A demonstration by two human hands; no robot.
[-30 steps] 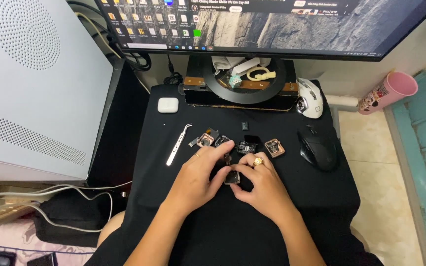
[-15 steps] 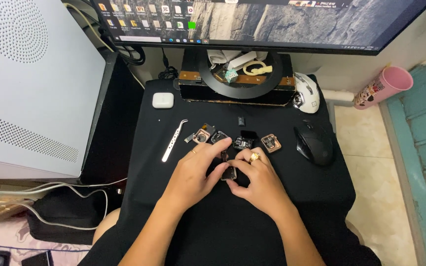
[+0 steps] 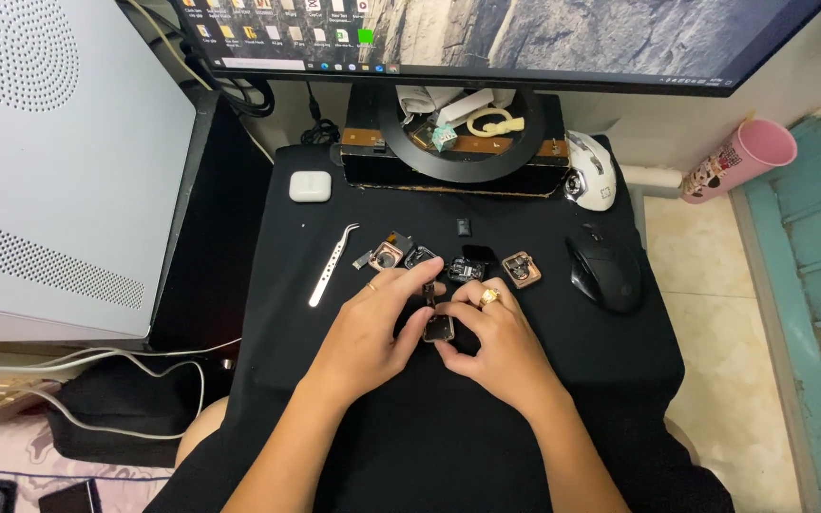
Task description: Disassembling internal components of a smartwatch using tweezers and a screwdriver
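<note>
The left hand (image 3: 365, 332) and the right hand (image 3: 494, 344) met at the middle of the black cloth-covered table (image 3: 563, 380). Both had fingers curled and pinched together one small square dark metal case (image 3: 438, 328), the left thumb under it, the right fingers on its right edge. A row of similar small square parts (image 3: 458, 262) lay just beyond, at 12 o'clock. Silver tweezers (image 3: 332, 264) lay at 10 o'clock, a black computer mouse (image 3: 605, 273) at 2 o'clock. Against half a second before, the hands kept the same grip.
</note>
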